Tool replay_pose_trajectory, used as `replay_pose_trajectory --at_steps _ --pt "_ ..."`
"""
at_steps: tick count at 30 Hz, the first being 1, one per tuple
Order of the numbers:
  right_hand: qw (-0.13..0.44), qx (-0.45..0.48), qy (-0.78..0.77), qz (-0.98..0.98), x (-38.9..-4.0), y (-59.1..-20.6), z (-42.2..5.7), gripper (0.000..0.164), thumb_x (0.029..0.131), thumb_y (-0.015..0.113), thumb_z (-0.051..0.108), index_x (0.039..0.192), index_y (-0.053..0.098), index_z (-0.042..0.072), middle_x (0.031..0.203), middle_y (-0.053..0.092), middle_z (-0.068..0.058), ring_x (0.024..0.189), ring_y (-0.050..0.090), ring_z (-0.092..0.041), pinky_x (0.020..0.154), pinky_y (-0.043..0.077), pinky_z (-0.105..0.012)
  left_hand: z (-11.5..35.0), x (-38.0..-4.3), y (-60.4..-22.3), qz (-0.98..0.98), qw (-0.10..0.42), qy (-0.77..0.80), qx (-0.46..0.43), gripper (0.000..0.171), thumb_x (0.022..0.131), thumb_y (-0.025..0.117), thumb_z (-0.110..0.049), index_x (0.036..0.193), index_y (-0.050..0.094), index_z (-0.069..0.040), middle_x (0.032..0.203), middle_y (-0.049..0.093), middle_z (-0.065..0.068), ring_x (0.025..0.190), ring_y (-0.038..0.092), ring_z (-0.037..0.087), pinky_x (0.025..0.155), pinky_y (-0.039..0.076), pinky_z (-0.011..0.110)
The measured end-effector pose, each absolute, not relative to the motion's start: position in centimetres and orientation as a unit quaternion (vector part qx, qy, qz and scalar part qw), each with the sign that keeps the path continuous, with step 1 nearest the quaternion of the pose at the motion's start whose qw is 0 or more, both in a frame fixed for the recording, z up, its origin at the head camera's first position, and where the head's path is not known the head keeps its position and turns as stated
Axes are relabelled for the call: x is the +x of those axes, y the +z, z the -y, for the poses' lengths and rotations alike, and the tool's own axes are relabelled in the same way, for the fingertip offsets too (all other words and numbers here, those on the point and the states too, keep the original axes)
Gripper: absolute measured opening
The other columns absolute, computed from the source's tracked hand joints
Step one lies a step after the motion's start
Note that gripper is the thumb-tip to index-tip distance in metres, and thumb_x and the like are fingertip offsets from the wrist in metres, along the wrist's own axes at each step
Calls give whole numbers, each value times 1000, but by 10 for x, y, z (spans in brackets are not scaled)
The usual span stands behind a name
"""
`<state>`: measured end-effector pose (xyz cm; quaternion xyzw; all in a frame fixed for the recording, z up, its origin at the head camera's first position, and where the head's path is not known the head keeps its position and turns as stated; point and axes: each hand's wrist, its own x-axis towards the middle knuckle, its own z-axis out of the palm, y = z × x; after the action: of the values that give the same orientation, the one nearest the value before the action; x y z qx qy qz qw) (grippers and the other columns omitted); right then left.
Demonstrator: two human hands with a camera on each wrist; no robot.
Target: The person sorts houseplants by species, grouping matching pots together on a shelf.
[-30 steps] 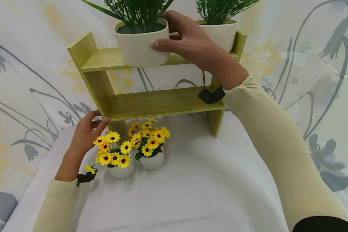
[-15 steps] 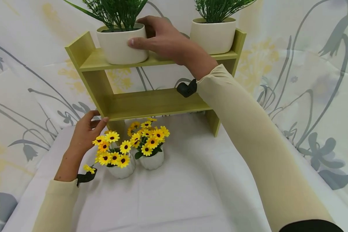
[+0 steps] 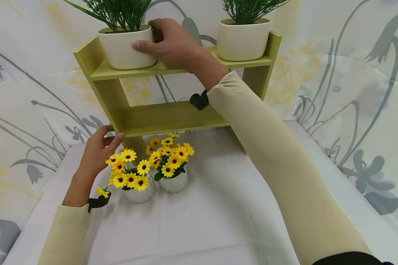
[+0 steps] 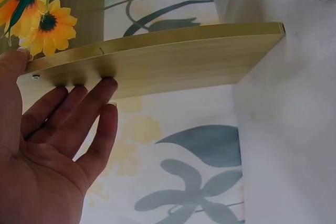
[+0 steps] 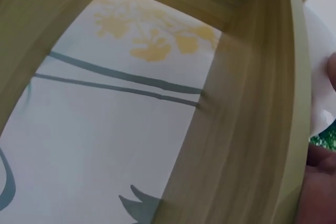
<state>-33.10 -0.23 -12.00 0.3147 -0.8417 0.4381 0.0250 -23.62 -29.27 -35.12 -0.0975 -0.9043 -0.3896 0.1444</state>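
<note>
Fingers of our right hand (image 3: 175,44) are bent round the right end of a cream pot (image 3: 127,49), thumb on its front wall, the grip as wide as that end. This pot, with a green plant (image 3: 127,16) in it, stands upright at the left part of the wooden shelf unit's (image 3: 174,116) top board; we cannot tell how fully its base bears on the wood. Our left hand (image 3: 97,149) pinches the unit's left side panel, thumb at the front edge, fingertips against the outer face.

A second cream pot (image 3: 243,42) sits at the right end of the top board, beside the end panel. Below, two small white pots (image 3: 140,193) of yellow flowers (image 3: 174,158) stand close together, near the shelf's left foot.

All this rests on a desk (image 3: 192,232) covered in white, with long, faint creases and soft shadows. Around it hangs pale fabric (image 3: 18,97), printed with grey stems, drooping bells and yellow blooms; we see the same print through the shelf's open back.
</note>
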Motion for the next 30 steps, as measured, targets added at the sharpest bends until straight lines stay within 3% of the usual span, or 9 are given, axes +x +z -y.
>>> replay_pose_trajectory --at_steps 4,9,12,14,16,20,22,26,30 --pt "25 317 448 835 -330 -124 1 76 103 70 39 164 36 10 154 56 -4 134 57 -9 104 48 -16 293 -237 -354 903 142 -394 -95 57 112 55 -35 156 44 1 153 52 25 132 61 49 100 52 66" --pt "49 310 438 842 -322 -128 -6 89 102 68 42 170 19 12 164 44 -3 142 51 -8 108 45 -14 294 -238 -355 902 139 -399 -92 57 112 55 -35 156 43 1 153 52 25 133 60 49 101 51 67" --pt "75 314 432 842 -316 -131 -11 88 102 69 41 170 19 13 165 40 -3 144 48 -9 111 43 -15 294 -237 -354 903 139 -398 -90 57 112 55 -35 156 44 0 153 52 24 133 60 48 102 52 66" --pt "93 324 438 833 -312 -134 -15 85 102 70 38 168 24 12 164 41 -5 144 49 -11 112 41 -14 295 -238 -354 904 139 -395 -90 57 112 55 -35 156 44 0 152 53 24 133 61 48 101 55 60" --pt "112 339 447 820 -308 -136 -19 80 101 71 34 165 30 9 160 43 -7 141 51 -11 113 40 -14 295 -238 -353 904 140 -394 -91 57 112 56 -36 155 44 -1 152 53 23 132 61 47 99 60 42" --pt "154 382 469 781 -299 -146 -31 70 101 72 23 159 39 3 155 47 -12 139 53 -13 115 37 -13 296 -239 -352 904 141 -392 -93 57 111 57 -36 155 45 -1 152 54 22 132 62 46 91 55 17" --pt "181 408 487 751 -295 -153 -36 65 101 72 16 156 42 -2 154 49 -15 139 54 -16 116 38 -16 295 -239 -351 904 140 -393 -93 57 111 56 -36 154 45 0 151 53 23 132 62 46 95 58 25" --pt "225 447 511 699 -286 -170 -46 59 98 71 7 150 47 -9 150 53 -19 137 56 -22 118 42 -24 294 -240 -351 903 131 -399 -92 59 112 55 -36 156 43 1 152 51 25 133 60 49 102 54 61" --pt "241 468 522 670 -278 -191 -53 54 97 70 4 145 52 -11 145 57 -21 133 58 -24 117 46 -33 293 -239 -352 900 127 -406 -92 60 112 54 -36 157 41 2 153 50 26 134 59 50 104 50 67"
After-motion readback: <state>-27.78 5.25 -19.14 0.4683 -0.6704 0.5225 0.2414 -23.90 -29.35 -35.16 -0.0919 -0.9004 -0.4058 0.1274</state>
